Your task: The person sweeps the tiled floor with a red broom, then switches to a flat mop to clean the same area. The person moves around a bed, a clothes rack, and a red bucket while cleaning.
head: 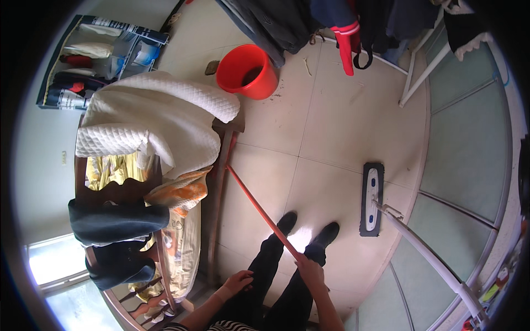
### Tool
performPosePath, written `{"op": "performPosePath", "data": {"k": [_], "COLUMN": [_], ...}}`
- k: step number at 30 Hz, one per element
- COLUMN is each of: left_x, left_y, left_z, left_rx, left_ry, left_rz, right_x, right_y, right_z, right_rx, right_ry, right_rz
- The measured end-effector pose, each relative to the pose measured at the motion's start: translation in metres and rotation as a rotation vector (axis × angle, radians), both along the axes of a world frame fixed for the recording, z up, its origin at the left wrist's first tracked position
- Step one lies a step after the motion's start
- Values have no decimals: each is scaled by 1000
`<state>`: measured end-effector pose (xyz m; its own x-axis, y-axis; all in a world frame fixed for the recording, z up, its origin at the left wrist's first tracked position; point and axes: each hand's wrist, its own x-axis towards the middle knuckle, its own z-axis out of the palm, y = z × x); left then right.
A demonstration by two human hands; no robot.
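My right hand (310, 271) is closed around a long red handle (265, 215), low in front of my body. From there the handle slants up and left across the tiled floor to the wooden bed rail (219, 198), where its far end is hidden. My left hand (239, 281) is beside my left thigh, its fingers curled, holding nothing that I can see. To the right, a flat mop (373, 198) with a white and grey head lies on the floor, its pale pole running to the lower right.
A red bucket (248, 74) stands beyond the bed's end. White quilted bedding (165, 111) and dark clothes (120, 221) hang over the wooden bed. Clothes hang from a white rack (426, 76) at the top. Greenish panels (463, 132) line the right side.
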<state>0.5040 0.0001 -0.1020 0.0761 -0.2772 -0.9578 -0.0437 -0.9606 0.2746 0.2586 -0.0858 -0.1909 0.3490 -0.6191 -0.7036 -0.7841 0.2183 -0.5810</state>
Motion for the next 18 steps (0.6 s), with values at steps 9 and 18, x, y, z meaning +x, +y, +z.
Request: {"op": "performPosePath", "data": {"k": [9, 18], "left_x": [-36, -120], "left_y": [-7, -38], "left_z": [-61, -70], "left_rx": [-262, 116], "left_ry": [-269, 109], "left_rz": [-747, 1040], "right_x": [-201, -181], "right_y": [68, -65], "right_z": [178, 258], "right_rx": [-127, -25], "right_ry": [72, 61], "right_rz": [-1, 530]}}
